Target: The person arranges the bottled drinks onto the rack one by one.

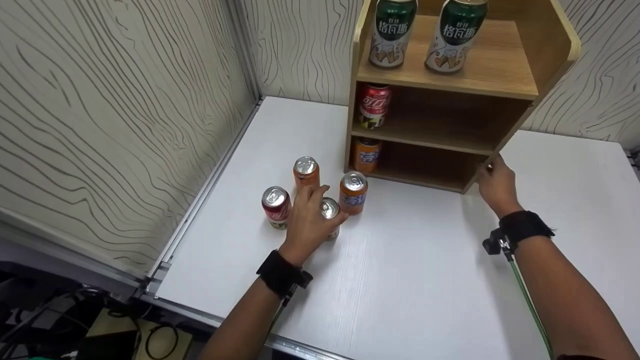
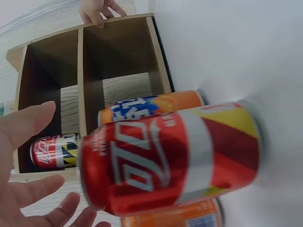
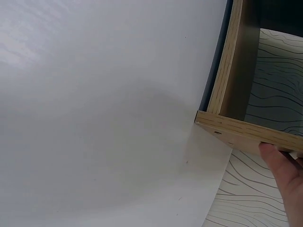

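Note:
My left hand point(image 1: 309, 220) reaches over a red cola can point(image 2: 165, 156); in the left wrist view its thumb and fingers are spread, apart from that can. Only the silver top point(image 1: 329, 208) and a little of its side show in the head view. Around it stand another red cola can point(image 1: 276, 208) and two orange soda cans point(image 1: 306, 172) point(image 1: 353, 194). At the lower right of the wooden shelf point(image 1: 425, 140), my right hand point(image 1: 497, 185) touches the outer side panel point(image 3: 251, 130) with its fingertips. Some of its fingers are cut off in the right wrist view.
Two green-and-white cans point(image 1: 393, 32) point(image 1: 456, 37) stand on the shelf's top level. A red can point(image 1: 374, 106) is at the left of the middle level, an orange can point(image 1: 367, 155) below it. Patterned wall panels point(image 1: 125, 100) border the white table point(image 1: 400, 280).

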`<state>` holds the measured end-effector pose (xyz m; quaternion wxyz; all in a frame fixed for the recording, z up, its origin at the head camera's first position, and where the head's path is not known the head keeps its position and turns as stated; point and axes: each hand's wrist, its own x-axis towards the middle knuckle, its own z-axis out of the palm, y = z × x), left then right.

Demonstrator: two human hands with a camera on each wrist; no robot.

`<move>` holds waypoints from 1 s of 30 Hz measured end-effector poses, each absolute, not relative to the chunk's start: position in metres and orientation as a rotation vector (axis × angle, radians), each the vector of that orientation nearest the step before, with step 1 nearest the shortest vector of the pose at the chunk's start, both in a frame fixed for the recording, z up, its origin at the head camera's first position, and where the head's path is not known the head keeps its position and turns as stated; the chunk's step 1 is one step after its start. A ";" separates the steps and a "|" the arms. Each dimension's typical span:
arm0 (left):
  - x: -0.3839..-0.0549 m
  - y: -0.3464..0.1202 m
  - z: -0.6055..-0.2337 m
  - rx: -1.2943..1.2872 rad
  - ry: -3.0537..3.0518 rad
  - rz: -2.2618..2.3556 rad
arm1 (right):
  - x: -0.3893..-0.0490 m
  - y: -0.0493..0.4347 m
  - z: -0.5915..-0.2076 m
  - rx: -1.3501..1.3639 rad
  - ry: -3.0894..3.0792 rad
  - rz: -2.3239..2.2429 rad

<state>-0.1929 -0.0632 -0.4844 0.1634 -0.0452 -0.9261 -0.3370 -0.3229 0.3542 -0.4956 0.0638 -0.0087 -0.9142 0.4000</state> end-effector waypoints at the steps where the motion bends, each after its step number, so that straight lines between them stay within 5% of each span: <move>1: -0.192 -0.064 -0.487 -0.125 -2.637 -0.955 | -0.323 0.354 -0.496 -0.027 -2.763 1.199; 30: -0.194 -0.056 -0.534 -0.007 -2.541 -0.940 | -0.322 0.352 -0.497 -0.020 -2.749 1.201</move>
